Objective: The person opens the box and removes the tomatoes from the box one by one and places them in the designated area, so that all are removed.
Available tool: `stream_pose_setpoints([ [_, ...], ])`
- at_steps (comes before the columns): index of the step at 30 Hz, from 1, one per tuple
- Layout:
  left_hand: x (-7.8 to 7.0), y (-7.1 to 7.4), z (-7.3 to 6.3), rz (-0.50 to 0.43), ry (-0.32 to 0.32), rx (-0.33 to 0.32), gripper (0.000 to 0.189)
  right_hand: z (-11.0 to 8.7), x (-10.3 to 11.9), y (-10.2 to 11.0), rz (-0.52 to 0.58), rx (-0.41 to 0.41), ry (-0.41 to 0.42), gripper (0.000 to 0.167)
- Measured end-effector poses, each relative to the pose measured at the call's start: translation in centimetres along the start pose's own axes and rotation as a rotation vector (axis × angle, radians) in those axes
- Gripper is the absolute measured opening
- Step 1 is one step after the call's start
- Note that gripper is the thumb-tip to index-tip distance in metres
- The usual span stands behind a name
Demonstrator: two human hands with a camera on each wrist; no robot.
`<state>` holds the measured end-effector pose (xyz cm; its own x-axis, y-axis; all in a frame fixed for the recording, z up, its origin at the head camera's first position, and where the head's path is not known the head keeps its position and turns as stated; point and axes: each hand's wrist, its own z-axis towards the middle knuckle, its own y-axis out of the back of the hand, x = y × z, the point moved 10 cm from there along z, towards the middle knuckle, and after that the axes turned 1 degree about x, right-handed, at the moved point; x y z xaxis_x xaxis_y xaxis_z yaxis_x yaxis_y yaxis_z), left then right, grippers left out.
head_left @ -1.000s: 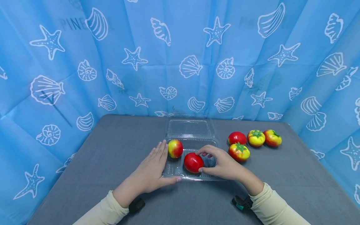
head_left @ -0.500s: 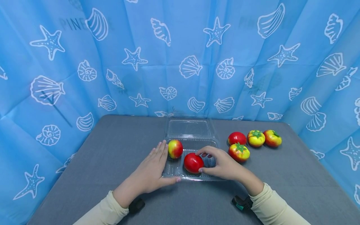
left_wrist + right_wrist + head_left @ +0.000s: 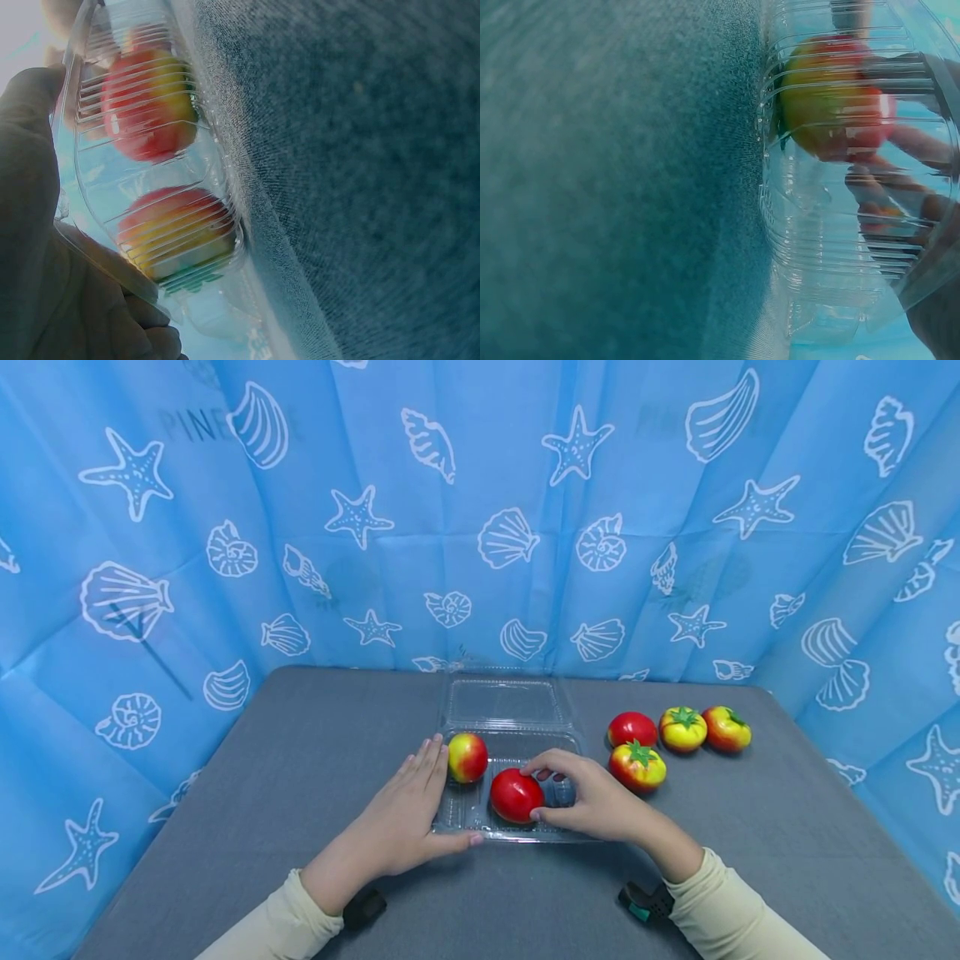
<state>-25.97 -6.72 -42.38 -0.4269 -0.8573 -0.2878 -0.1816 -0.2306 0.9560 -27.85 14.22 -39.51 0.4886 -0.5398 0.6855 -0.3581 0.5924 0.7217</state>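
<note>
In the head view a clear plastic clamshell box (image 3: 459,815) lies on the table, its lid (image 3: 504,702) folded back. My left hand (image 3: 401,814) rests along the box's left side with straight fingers, the thumb out at the front edge. Beside those fingers sits a yellow-red tomato (image 3: 468,757) in the box. My right hand (image 3: 600,795) pinches a second tomato (image 3: 517,795), red side up, between thumb and fingers inside the box. Through the ribbed wall the left wrist view shows the pinched tomato (image 3: 150,105); the right wrist view shows the same tomato (image 3: 829,101) with fingers around it.
To the right of the box several tomatoes sit grouped: a red one (image 3: 632,728) and yellow-red ones with green tops (image 3: 637,766). A grey cloth covers the table (image 3: 330,735). Behind hangs a blue curtain (image 3: 480,485) with shell prints.
</note>
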Motion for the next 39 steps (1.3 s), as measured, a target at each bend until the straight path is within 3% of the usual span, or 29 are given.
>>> stream_pose_setpoints([
  [39, 0.03, 0.08, -0.02, -0.007, -0.006, 0.007, 0.126, 0.06, -0.19, 0.08, 0.012, -0.012, 0.011, 0.05],
])
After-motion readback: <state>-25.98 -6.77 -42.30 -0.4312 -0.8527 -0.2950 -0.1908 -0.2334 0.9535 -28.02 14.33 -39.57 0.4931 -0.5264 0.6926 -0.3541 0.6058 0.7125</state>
